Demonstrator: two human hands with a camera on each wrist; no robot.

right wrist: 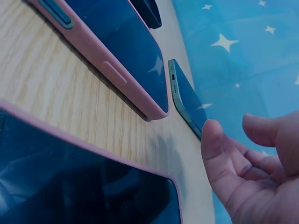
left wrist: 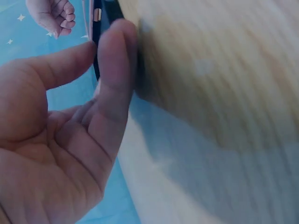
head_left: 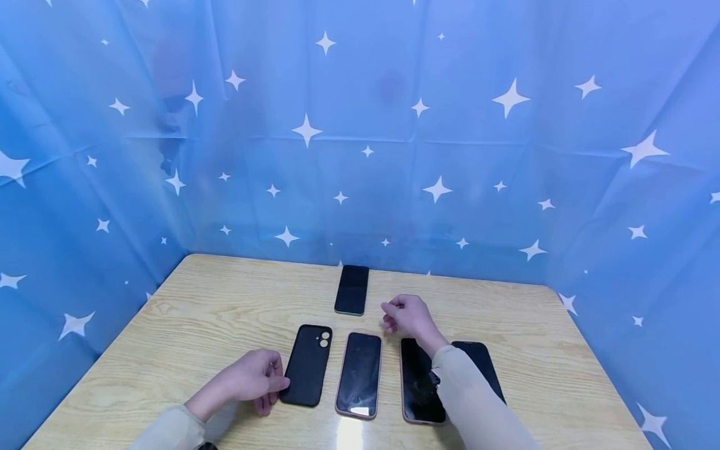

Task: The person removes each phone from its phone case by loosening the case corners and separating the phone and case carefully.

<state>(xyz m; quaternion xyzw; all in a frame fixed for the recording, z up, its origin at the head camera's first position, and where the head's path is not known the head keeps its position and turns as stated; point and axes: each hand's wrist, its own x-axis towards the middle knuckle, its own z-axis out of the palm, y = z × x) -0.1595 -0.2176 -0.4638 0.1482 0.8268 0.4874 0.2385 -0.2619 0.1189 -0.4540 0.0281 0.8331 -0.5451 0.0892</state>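
Note:
My left hand [head_left: 253, 378] pinches the lower left edge of an empty black phone case [head_left: 306, 365], thumb over the rim and index finger at its side. Two camera cut-outs show at the case's upper right. In the left wrist view, the dark case edge [left wrist: 97, 28] sits between thumb and index finger. My right hand [head_left: 410, 314] hovers above the table with fingers loosely bent, holding nothing. Left of it, toward the back, lies a bare phone [head_left: 352, 289], whose bottom edge shows in the right wrist view. A phone in a pink case [head_left: 359, 375] lies between the hands.
Under the right forearm lies another pink-cased phone [head_left: 415, 384], partly covered by the sleeve. A dark phone [head_left: 480, 361] lies to its right, also partly hidden. The wooden table [head_left: 225, 300] meets a blue star-patterned curtain [head_left: 371, 169] at the back and sides.

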